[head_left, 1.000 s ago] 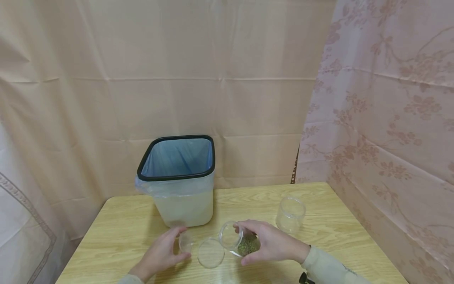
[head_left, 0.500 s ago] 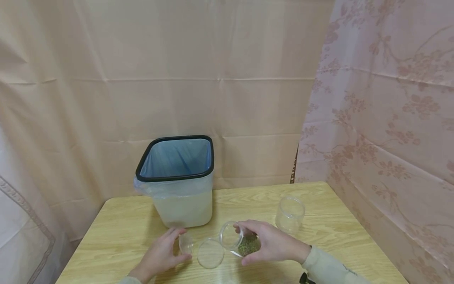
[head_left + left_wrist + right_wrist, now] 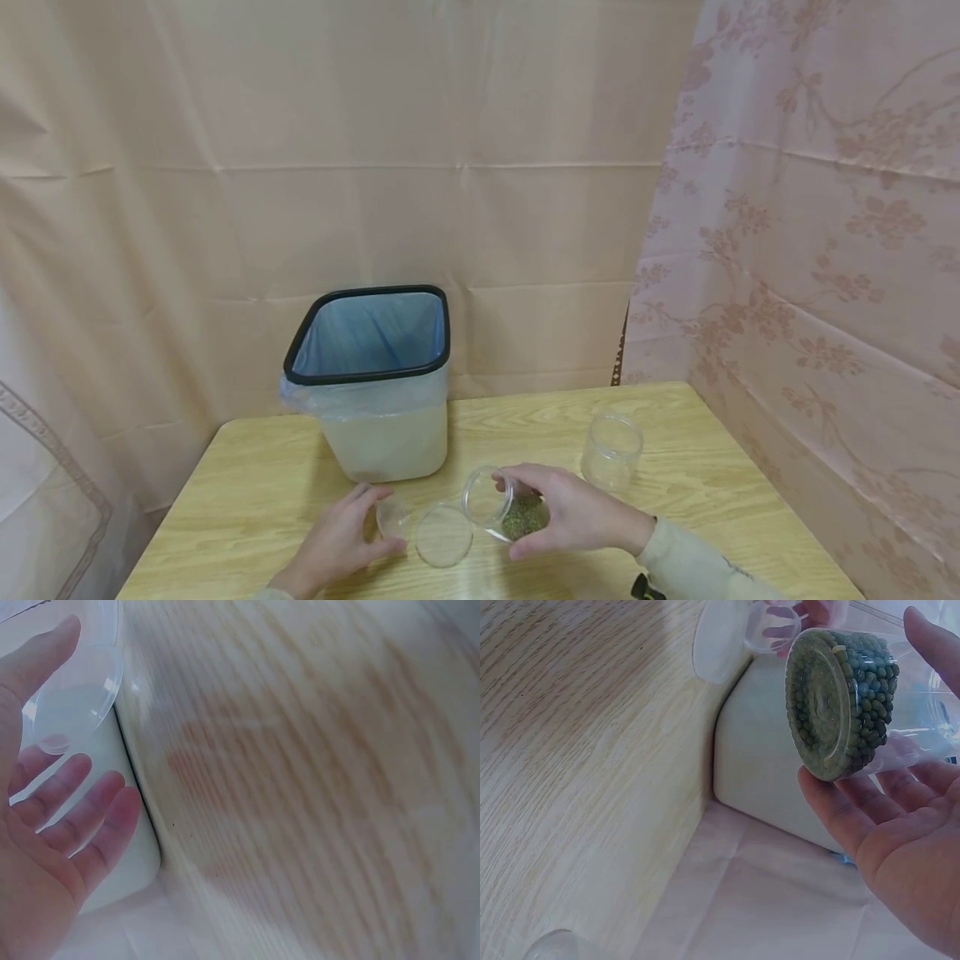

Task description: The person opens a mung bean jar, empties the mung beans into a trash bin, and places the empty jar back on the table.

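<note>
My right hand (image 3: 573, 508) grips a clear plastic jar (image 3: 487, 497), which leans left with its round mouth uncovered. Small green beans (image 3: 526, 517), like mung beans, fill its lower part, as the right wrist view shows through the base (image 3: 821, 705). To the left, my left hand (image 3: 339, 533) holds a clear round lid (image 3: 392, 517) on edge between thumb and fingers. The same lid (image 3: 79, 701) shows in the left wrist view, a fingertip visible through it. Between the hands lies a larger clear disc, apparently a second lid (image 3: 444, 536).
Behind the left hand stands a pale bin (image 3: 390, 442) with a black rim and bluish liner. Another clear jar (image 3: 612, 454) stands at the back right of the wooden table (image 3: 525, 417). Curtains (image 3: 540, 250) hang behind the table and along its right side.
The hands, jar and lids keep nearly the same places. The lid in my left hand tilts slightly, and the whole view shifts a little.
</note>
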A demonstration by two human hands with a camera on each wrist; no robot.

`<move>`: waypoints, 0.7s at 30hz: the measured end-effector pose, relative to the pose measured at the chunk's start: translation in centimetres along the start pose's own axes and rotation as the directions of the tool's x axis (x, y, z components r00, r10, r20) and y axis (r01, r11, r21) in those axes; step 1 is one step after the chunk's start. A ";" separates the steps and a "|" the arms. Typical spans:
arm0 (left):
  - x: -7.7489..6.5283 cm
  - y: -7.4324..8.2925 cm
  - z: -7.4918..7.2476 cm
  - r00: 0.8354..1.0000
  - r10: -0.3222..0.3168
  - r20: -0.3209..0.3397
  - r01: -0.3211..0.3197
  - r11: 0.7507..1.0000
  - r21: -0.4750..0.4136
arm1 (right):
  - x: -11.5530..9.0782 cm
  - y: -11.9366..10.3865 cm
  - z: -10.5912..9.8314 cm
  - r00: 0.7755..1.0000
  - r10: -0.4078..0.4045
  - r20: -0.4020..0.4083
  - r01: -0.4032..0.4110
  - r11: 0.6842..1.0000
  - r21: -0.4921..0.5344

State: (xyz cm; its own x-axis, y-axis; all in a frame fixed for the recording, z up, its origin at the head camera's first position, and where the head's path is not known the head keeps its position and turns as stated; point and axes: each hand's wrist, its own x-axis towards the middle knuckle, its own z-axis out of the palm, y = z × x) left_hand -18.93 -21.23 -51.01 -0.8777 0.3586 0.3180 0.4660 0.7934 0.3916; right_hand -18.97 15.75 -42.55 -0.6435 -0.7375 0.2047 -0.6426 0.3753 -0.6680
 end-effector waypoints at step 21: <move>0.0 -0.3 -0.4 0.999 -0.031 0.008 0.030 0.999 0.040 | -0.1 0.2 0.0 1.000 0.018 -0.001 -0.018 1.000 0.011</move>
State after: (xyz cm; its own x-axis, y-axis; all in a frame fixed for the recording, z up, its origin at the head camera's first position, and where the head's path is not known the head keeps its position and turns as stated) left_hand -18.97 -21.67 -50.77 -0.8924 0.3379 0.2991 0.4343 0.8228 0.3665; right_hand -19.01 15.85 -42.71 -0.6551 -0.7303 0.1935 -0.6268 0.3823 -0.6790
